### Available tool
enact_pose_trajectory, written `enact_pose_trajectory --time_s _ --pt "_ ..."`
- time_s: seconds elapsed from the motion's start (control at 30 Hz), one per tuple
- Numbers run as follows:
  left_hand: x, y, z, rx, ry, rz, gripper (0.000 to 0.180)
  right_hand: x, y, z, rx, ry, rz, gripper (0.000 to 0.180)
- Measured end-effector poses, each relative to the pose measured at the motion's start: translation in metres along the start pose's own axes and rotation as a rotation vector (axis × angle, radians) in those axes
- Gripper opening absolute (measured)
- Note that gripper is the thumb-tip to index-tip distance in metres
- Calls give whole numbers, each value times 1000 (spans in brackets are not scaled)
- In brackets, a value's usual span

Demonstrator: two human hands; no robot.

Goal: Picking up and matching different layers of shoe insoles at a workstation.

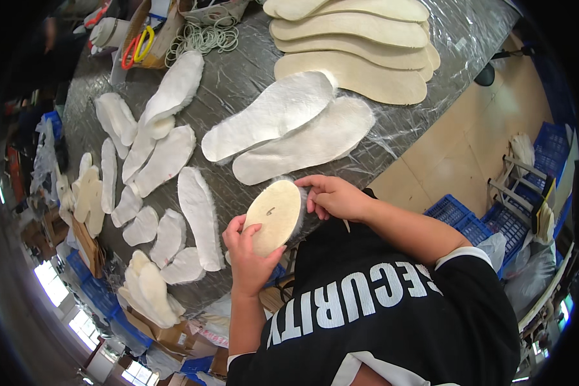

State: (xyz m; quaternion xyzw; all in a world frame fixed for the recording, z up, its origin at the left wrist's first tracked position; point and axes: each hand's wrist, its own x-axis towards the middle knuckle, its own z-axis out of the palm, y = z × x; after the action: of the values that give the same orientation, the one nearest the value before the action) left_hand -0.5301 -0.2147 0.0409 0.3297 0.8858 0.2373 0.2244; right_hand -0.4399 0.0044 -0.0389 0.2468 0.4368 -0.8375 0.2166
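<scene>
One table [457, 51], covered in dark, wrinkled plastic sheeting, occupies most of the upper and centre frame. Blue crates [457, 215] stand on the floor at the right of the frame. A loose group of white fleece insoles [174, 87] is spread over the left of the table, several overlapping. Cream insoles [350, 77] lie fanned on one another at the upper centre. Directly below them I note two long white insoles [273, 116], partly overlapped. My left hand [248, 254], in the lower centre, is closed on the lower end of an oval insole [273, 215], fingertips against its face. My right hand [331, 198] is partly curled at the upper right edge of that piece, forefinger reaching its fuzzy rim; whether it pinches the pile, I cannot tell. The oval insole sits at frame centre, cream face up, bearing a small dark mark. Pale rubber bands [206, 37] are heaped at the upper left, beside red-handled scissors [130, 53] and a yellow handle [145, 44].
</scene>
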Motion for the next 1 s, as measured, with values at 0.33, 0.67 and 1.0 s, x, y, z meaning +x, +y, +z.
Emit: enact_pose_trajectory --time_s 0.33,0.67,1.0 --pt "-1 10 -16 -78 4 -80 60 -1 0 5 -169 69 -63 46" --pt "-22 8 -51 -236 -47 -319 53 -3 -12 24 -408 213 -64 35" --pt "-55 -51 -95 -276 672 -348 50 6 -11 28 -549 364 -194 13"
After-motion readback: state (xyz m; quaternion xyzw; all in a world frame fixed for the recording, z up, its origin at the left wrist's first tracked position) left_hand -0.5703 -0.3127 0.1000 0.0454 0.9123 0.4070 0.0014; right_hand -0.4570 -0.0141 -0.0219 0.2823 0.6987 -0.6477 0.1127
